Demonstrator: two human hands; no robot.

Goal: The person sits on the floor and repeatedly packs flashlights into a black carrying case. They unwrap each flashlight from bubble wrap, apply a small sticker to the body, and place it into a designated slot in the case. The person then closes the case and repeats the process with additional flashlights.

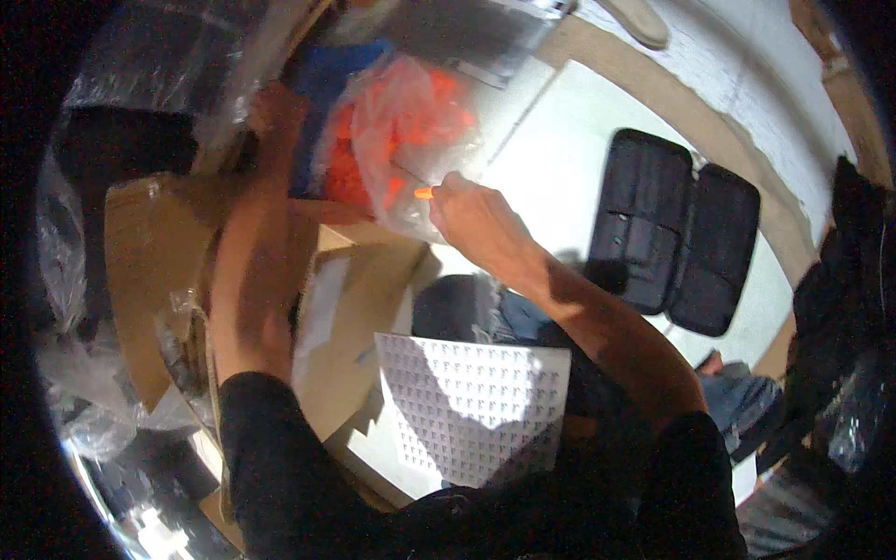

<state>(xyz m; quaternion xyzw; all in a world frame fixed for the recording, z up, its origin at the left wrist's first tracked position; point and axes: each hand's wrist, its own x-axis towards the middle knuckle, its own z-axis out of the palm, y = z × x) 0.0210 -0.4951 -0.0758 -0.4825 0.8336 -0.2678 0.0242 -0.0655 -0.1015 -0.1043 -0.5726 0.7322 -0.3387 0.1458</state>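
My right hand (469,213) is closed around a small orange piece (424,193), whose tip sticks out past the thumb. Just beyond it lies a clear plastic bag (381,119) full of bright orange items. Stretched over an open cardboard box (364,301), my left arm ends in my left hand (278,108), blurred beside clear plastic wrap at the upper left; what its fingers hold cannot be made out. A black zip case (640,224) lies unfolded on the white table (553,154), to the right of my right hand. Close to my body is a white sheet of small printed stickers (483,406).
Behind the orange bag is a blue object (308,91). Plastic-wrapped dark items (154,63) stand at the upper left, above a raised cardboard flap (154,259). Brown edging (749,147) runs along the table's far rim. Part of another person in jeans (738,402) shows at the right.
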